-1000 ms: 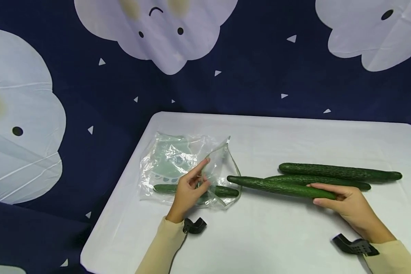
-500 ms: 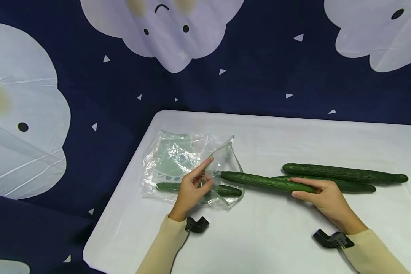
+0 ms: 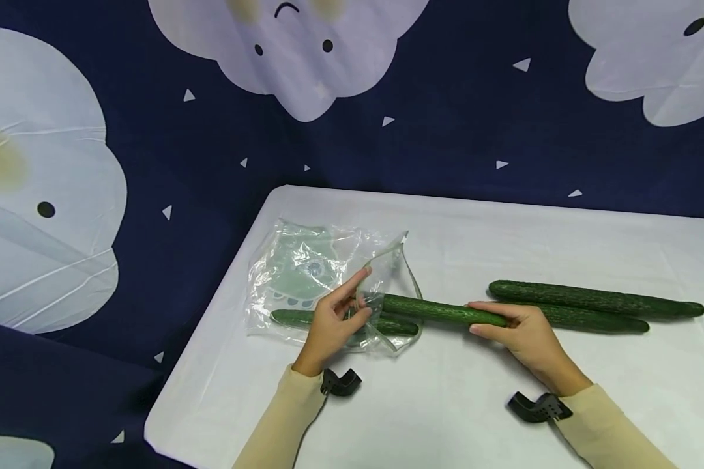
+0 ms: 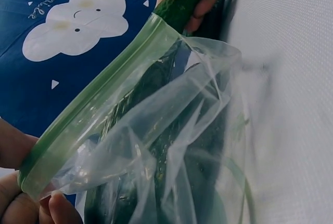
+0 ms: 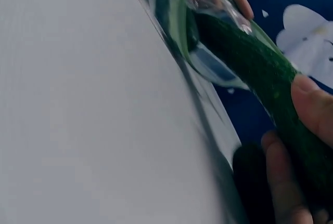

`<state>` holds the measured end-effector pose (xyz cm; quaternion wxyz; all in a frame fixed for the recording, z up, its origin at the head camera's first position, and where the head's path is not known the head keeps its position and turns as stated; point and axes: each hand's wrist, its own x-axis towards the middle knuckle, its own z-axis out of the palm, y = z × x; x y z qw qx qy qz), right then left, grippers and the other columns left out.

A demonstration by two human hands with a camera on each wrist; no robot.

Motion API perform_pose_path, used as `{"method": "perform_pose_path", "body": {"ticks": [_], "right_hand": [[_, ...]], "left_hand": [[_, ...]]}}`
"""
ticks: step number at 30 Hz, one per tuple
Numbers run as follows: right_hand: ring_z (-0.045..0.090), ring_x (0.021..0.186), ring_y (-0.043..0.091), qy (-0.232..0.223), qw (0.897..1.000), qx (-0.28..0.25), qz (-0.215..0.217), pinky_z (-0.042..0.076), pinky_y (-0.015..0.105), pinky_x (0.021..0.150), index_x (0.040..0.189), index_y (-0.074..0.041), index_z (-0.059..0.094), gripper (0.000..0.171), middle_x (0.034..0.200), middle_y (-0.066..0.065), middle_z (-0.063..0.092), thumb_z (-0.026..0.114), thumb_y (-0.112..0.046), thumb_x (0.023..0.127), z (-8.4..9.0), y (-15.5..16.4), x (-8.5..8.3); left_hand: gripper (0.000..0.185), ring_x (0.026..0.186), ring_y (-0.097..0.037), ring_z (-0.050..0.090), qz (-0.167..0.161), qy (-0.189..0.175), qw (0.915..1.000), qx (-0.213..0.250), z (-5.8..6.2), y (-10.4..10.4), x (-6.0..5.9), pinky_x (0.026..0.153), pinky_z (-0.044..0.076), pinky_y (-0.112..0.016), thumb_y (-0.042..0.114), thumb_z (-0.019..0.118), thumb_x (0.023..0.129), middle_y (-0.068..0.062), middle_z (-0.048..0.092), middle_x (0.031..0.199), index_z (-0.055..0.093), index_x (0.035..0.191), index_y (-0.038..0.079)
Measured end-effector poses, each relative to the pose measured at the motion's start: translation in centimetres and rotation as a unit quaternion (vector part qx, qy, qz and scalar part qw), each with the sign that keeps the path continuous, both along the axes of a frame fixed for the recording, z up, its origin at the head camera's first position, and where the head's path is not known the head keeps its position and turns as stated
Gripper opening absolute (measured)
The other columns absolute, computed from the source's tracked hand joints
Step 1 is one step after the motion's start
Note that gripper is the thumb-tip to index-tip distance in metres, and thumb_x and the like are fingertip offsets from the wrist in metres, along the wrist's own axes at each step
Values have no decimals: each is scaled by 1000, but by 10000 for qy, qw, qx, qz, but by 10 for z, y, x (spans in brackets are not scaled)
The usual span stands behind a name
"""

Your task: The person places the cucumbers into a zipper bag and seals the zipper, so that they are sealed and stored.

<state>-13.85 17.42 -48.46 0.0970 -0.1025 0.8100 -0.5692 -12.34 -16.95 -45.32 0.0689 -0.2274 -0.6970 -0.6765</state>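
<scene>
A: Where is the cucumber (image 3: 440, 311) at this moment?

B: It is held at its near end by the right hand (image 3: 519, 332), fingers curled round it, and its tip is already inside the mouth of the plastic bag (image 3: 305, 273). The bag lies near the left edge of the table (image 3: 446, 404), and one more cucumber (image 3: 293, 318) is seen inside it.

A: And the left hand (image 3: 331, 322)?

B: The green zip rim (image 4: 99, 109) is pinched between thumb and fingers – the mouth is kept lifted this way.

A: What could go wrong from here?

B: The film is thin and slack. If the rim is released or sags, the tip may be caught on a fold and the bag pushed along the table instead of being filled. The cucumber is also long, so the closed end could be strained if it is pressed too hard. Two other cucumbers (image 3: 592, 301) lie close behind the right hand, toward the right edge – they could be rolled by the wrist.
</scene>
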Motion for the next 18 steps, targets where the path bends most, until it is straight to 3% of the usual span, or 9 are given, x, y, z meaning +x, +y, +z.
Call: {"method": "perform_pose_path", "body": {"ticks": [5,10,12,14,18], "right_hand": [[17,41,16,1,9999,-117,42,28,32,35,121,-22,66,47,113,1,65,77,-30,77,-3,-16,-1],[18,44,16,-142,9997,-204,-42,27,32,36,120,-23,66,47,120,-5,61,77,-34,75,-3,-34,-2],[17,43,15,-216,9995,-205,-80,27,32,36,119,-23,67,49,101,-3,65,78,-37,74,-1,-41,-2],[16,42,15,-232,9994,-219,-111,27,31,36,119,-24,67,50,78,-1,59,78,-39,73,0,-48,-2],[17,42,15,-129,9994,-287,-143,28,31,36,119,-25,67,50,75,0,57,78,-40,73,2,-58,-3]], "left_hand": [[63,83,-34,48,-52,-28,10000,28,0,1,-1,77,47,-28,-15,61,81,-20,43,139,38,139,-6],[65,85,-33,49,-98,-52,9999,31,2,2,0,80,48,-30,-17,60,80,-22,43,138,38,139,-5],[65,85,-32,49,-96,-77,9999,32,2,2,0,80,49,-31,-17,60,80,-22,43,138,38,140,-4],[65,86,-32,49,-92,-109,9999,56,2,1,1,81,48,-31,-17,60,80,-22,43,138,38,140,-4],[64,86,-30,49,-51,-104,9999,91,4,0,1,77,47,-29,-15,61,81,-21,47,134,38,140,-3]]}}
